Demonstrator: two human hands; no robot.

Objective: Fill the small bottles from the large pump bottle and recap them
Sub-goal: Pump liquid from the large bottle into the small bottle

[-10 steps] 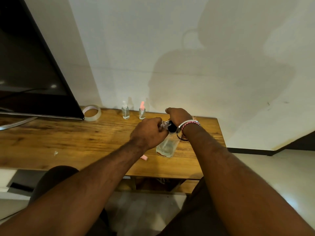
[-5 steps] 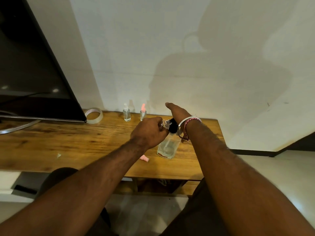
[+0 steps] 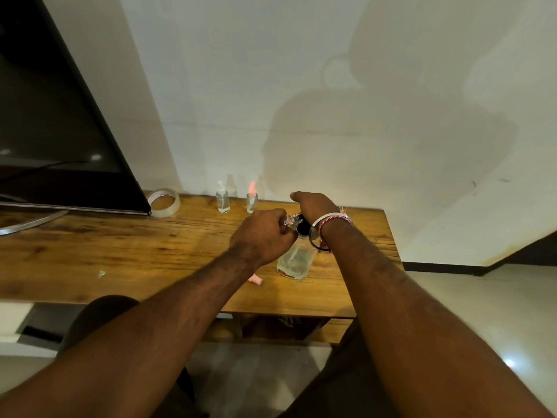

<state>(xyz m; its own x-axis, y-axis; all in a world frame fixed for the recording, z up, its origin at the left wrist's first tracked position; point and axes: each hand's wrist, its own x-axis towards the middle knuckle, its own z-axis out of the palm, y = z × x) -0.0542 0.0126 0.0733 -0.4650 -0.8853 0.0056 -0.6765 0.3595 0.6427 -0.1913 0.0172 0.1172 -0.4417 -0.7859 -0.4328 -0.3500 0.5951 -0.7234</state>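
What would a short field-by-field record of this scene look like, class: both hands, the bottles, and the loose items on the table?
left hand: grips a small clear bottle at the pump spout
right hand: rests on top of the large pump bottle
large pump bottle: upright on the wooden table, clear liquid low inside
capped small bottles: white-topped bottle and pink-topped bottle, by the wall
pink cap: loose on the table, near the left wrist
tape roll: beside the TV

Left hand [image 3: 260,236] covers most of the small bottle [image 3: 290,221]. Right hand [image 3: 313,204] hides the pump head; its fingers unseen. Television [image 3: 54,131] cut off at left edge.
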